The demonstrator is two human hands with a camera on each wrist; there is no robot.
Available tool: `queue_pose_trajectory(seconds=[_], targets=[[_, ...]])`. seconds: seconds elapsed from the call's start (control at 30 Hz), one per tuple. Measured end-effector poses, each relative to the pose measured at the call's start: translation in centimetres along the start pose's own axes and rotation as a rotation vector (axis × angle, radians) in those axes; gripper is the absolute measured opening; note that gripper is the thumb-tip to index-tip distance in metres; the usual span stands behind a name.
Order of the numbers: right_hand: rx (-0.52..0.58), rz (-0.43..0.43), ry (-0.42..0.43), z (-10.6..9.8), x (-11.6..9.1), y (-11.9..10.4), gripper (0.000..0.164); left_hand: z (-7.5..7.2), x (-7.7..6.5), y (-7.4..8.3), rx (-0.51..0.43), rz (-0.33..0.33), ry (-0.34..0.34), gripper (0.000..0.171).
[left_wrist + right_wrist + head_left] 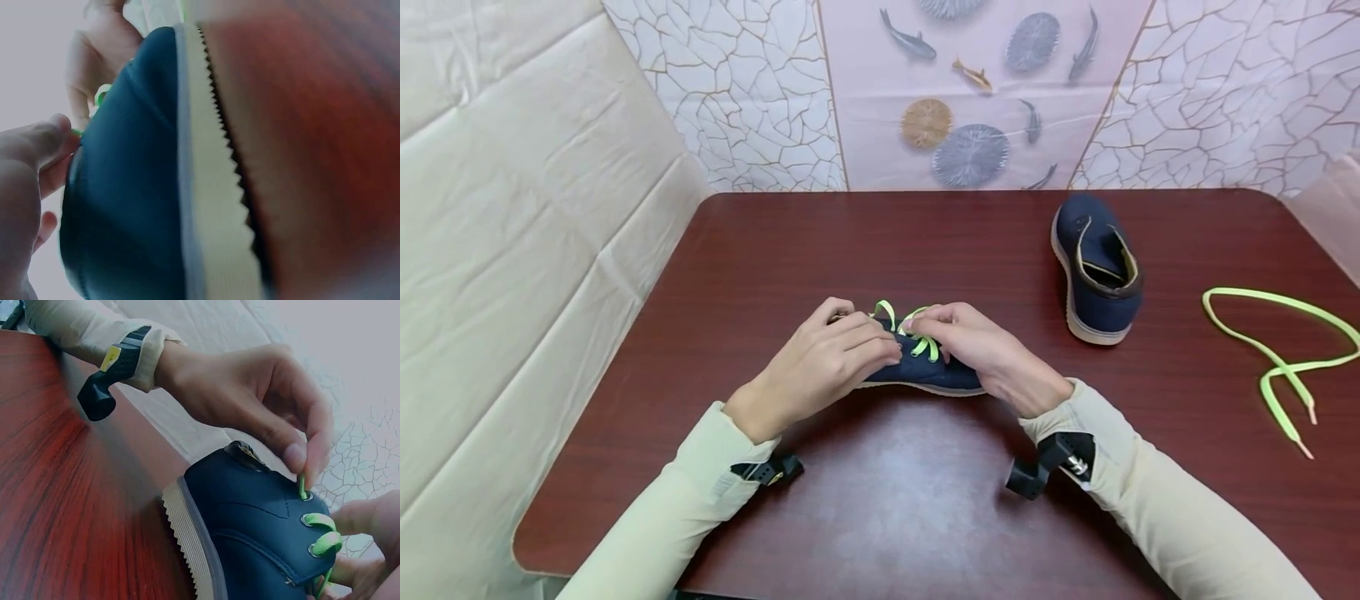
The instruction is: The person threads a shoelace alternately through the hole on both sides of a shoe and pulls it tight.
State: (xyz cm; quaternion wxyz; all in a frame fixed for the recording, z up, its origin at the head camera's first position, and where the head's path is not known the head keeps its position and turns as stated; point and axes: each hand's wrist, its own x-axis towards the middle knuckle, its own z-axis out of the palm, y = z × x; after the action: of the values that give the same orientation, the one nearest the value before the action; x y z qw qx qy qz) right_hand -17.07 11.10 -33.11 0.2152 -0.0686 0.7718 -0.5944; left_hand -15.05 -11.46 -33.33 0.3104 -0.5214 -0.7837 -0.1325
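A dark blue shoe [955, 377] with a pale sole lies sideways before me, a bright green shoelace [327, 542] threaded through its eyelets. My left hand [827, 354] is over the heel end. In the right wrist view, the left thumb and forefinger pinch the lace just above the top eyelet [307, 495]. My right hand [981, 343] is at the toe side, its thumb and forefinger pinching the lace above the shoe. Part of the right hand is cut off at the edge of the right wrist view. A loop of lace stands up between the hands.
Another dark blue shoe [1105, 312] stands at the back right of the brown table [790, 250], with no lace visible in it. A loose green shoelace [1273, 293] lies looped at the far right. A patterned wall covering [760, 100] rises behind the table.
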Motion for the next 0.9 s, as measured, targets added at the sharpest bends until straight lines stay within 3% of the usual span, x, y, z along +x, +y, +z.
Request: queue_pose_trajectory(seconds=[0.2, 0.33, 0.57, 0.9], targets=[[0.083, 0.04, 0.038, 0.5, 0.0, 0.0, 0.023, -0.7, 0.0, 0.4, -0.066, 0.051, -0.033, 0.012], [0.076, 0.033, 0.069, 0.6, 0.0, 0.1, 0.029, -1.1, 0.2, 0.9, -0.151, 0.062, -0.096, 0.008], [0.075, 0.037, 0.093, 0.5, -0.1, 0.2, 0.025, -1.1, 0.3, 1.2, -0.3, 0.036, -0.22, 0.005], [0.214, 0.073, 0.07, 0.4, -0.2, -0.1, 0.018, -1.0, 0.3, 1.1, -0.374, 0.015, -0.268, 0.007]])
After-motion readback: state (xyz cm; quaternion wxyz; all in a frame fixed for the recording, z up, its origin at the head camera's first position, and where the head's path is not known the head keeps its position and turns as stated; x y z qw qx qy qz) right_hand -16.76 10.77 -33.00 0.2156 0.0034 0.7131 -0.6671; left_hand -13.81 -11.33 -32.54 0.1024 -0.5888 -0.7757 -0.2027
